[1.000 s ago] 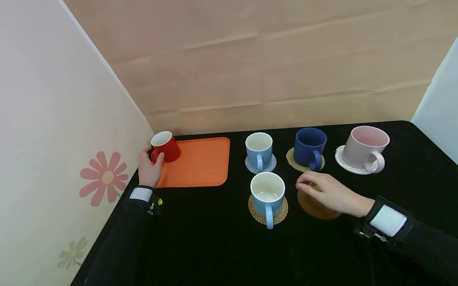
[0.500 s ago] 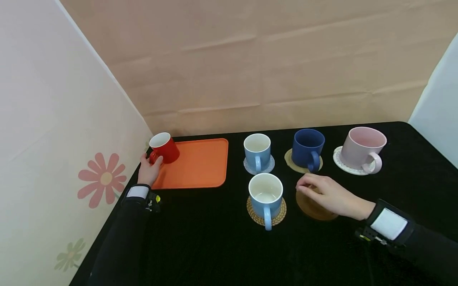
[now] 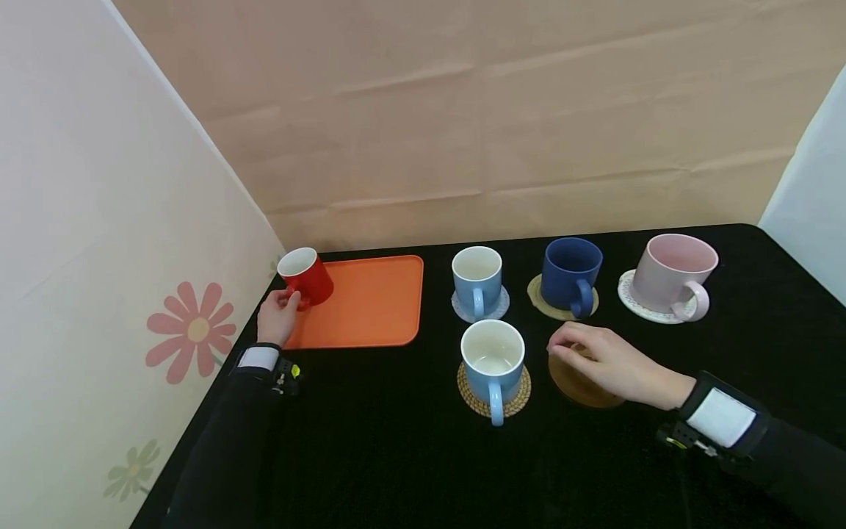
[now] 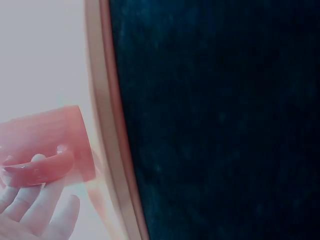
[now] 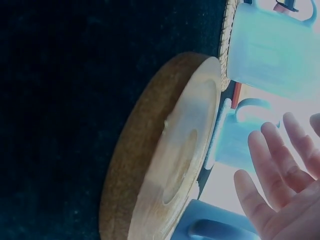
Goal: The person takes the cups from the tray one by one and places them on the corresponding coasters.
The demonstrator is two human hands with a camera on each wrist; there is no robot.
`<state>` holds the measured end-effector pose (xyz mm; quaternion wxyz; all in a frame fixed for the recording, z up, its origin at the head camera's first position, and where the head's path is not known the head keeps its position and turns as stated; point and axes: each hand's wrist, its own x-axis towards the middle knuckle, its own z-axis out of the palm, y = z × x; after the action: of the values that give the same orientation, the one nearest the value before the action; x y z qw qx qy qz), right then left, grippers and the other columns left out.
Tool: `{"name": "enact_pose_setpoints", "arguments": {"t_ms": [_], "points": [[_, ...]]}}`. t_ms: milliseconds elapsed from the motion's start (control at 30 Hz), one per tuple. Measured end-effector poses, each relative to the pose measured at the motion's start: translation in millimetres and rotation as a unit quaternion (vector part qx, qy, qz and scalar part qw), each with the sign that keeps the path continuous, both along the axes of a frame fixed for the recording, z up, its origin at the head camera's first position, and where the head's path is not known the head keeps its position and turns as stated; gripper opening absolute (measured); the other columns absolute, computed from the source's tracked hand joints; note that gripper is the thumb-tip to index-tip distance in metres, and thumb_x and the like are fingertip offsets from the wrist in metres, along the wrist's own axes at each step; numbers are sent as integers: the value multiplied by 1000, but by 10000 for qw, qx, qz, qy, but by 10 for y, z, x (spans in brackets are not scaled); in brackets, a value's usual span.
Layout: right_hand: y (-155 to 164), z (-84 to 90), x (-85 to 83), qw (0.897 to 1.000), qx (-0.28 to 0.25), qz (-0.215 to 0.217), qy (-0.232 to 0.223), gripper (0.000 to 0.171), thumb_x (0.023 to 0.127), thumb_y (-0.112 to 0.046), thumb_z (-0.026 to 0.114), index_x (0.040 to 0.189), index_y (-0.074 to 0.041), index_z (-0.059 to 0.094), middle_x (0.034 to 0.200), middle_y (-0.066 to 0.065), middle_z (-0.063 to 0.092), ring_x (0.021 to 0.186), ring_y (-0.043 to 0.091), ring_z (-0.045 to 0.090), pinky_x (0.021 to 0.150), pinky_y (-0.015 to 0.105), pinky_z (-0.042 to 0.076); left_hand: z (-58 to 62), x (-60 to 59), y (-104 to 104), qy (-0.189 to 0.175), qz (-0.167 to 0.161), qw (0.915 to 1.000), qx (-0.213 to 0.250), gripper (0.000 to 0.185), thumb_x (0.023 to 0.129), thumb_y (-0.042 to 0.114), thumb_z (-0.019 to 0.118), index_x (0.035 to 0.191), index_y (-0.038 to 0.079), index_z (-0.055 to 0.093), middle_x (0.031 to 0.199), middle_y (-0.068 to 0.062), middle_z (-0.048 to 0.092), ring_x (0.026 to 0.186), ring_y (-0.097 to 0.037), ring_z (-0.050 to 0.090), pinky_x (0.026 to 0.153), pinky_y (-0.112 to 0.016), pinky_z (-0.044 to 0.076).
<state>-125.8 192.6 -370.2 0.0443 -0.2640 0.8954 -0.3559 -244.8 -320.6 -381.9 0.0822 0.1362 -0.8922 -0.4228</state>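
A red mug (image 3: 306, 275) stands on the far left corner of an orange tray (image 3: 370, 305). My left hand (image 3: 277, 314) lies just in front of it, fingertips touching the mug's handle (image 4: 40, 169); in the left wrist view the fingers (image 4: 35, 210) look fairly straight. My right hand (image 3: 604, 360) rests relaxed over a round brown wooden coaster (image 3: 584, 389) that carries no mug. In the right wrist view its fingers (image 5: 280, 165) are spread just above the coaster (image 5: 170, 160). A light blue mug (image 3: 492, 360) on a woven coaster stands just left of that hand.
Along the back stand a light blue mug (image 3: 477, 278), a dark blue mug (image 3: 571, 275) and a pink mug (image 3: 677, 275), each on its own coaster. A black cloth (image 3: 410, 455) covers the table. Panels wall in the left and back.
My left hand has eased back from the red mug's handle, from a grip to a fingertip touch. The right hand has stayed over the wooden coaster.
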Motion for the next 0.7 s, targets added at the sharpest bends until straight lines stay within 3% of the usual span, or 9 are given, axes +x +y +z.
{"name": "enact_pose_setpoints", "arguments": {"t_ms": [133,300,400,500,700], "points": [[-1,-6,9,10000,-23,11,0,15,101,-19,53,108,-12,65,100,-8,64,90,8,61,77,31,52,2,28,62,111,-141,9992,369,43,105,26,42,127,-10,46,118,-31,59,110,-39,53,89,-37,41],[0,-9,19,10000,-19,4,41,15,101,-19,54,108,-13,65,100,-8,64,90,8,61,77,31,52,6,55,163,45,-294,9919,1231,41,105,31,42,119,-7,51,109,-24,62,103,-32,52,86,-30,43],[-1,-14,25,10000,-33,4,75,14,100,-18,54,107,-13,65,100,-9,64,91,8,61,77,31,52,37,99,261,-184,-429,9829,1780,43,105,34,41,121,-4,49,116,-21,58,104,-29,51,91,-32,46],[-5,-17,31,10000,-34,-9,69,14,100,-18,54,107,-13,65,100,-9,64,91,8,61,77,31,52,68,143,376,-389,-510,9751,2123,47,104,38,41,127,-4,46,130,-25,51,107,-29,49,94,-34,46],[-13,-16,42,10000,-27,-3,8,14,100,-18,54,108,-13,64,101,-7,64,92,9,60,78,31,52,79,198,578,-568,-636,9595,2683,54,104,40,40,137,-3,38,141,-21,47,116,-31,47,98,-35,46]]}}
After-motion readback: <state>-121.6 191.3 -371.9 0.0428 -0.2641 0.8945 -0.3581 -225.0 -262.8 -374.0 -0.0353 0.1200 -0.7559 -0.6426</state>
